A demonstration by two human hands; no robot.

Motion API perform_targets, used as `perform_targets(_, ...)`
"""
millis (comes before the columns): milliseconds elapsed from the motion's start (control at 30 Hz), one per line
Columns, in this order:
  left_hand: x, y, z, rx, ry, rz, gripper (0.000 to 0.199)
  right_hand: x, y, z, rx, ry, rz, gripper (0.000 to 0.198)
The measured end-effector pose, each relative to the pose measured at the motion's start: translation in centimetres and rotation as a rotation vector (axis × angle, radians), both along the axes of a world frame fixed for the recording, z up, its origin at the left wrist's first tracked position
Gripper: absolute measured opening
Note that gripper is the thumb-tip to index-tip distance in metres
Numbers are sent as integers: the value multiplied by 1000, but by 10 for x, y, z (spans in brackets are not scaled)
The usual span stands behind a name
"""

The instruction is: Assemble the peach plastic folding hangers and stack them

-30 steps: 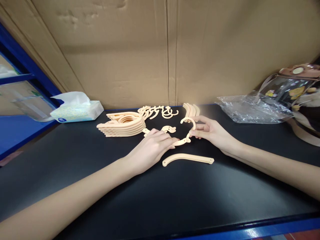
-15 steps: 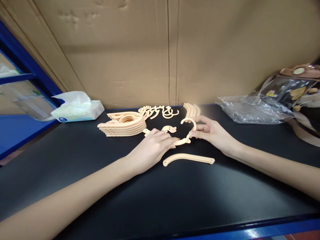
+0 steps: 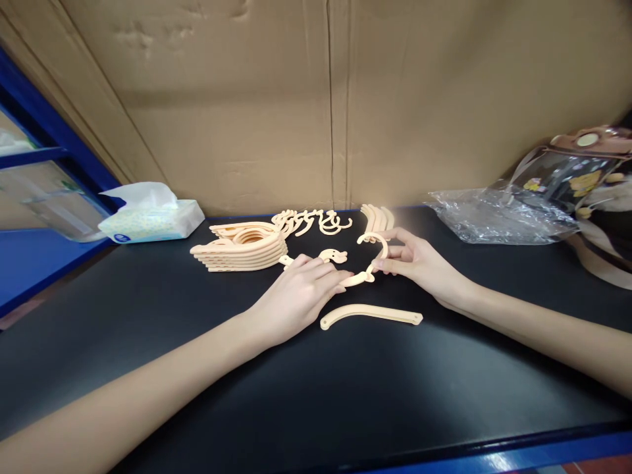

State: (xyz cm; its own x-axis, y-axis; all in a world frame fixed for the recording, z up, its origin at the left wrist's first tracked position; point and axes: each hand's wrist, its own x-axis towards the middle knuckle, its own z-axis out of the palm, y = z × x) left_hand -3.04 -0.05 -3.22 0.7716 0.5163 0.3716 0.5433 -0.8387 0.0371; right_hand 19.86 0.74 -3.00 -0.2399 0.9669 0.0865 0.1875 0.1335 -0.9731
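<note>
Over the black tabletop, my left hand (image 3: 301, 289) is closed on a cream plastic hanger arm (image 3: 356, 280), palm down, its fingers hiding most of the piece. With thumb and fingers my right hand (image 3: 412, 258) grips a cream curved hanger hook (image 3: 384, 246), whose lower end meets the tip of that arm. Whether the two are joined I cannot tell. Just beyond my left fingers shows a rounded cream piece (image 3: 333, 255) with small holes, partly covered. A loose hanger arm (image 3: 370, 311) lies nearer to me, in front of both hands.
Stacked cream hanger parts (image 3: 237, 253) stand at the left, with a pile of hooks (image 3: 316, 220) behind. Several curved arms (image 3: 378, 216) lie at the back. A tissue pack (image 3: 153, 220) is far left; a clear plastic bag (image 3: 503, 214) and a bottle (image 3: 567, 174) are at the right.
The view has shifted very slightly. Both hands keep their holds, and the hook and arm stay together in nearly the same place.
</note>
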Motion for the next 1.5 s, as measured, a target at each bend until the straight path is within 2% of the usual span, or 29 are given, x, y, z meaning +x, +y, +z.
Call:
perform_targets(233,2,-4,6,6,-13,69,28,3,1,-2,13,32,48,56)
perform_targets(500,3,-5,7,96,-46,43,18,-1,-4,-1,115,19,90,51)
perform_targets(600,5,-7,6,36,-101,29,16,-4,-10,1,205,-38,54,47)
perform_targets(767,7,-10,4,-61,-160,95,5,-7,-19,2,397,-197,8,43)
perform_targets(967,8,-8,2,-218,-191,81,2,-6,-22,2,491,-276,28,41)
perform_targets(1167,7,-8,2,-200,-121,80,3,-7,-15,1,387,-196,110,41)
perform_targets(1400,8,-7,1,-232,-123,75,4,-5,-4,1,79,-4,190,51)
perform_targets(1500,7,-6,2,-218,-124,60,5,-2,-1,2,-9,36,211,55)
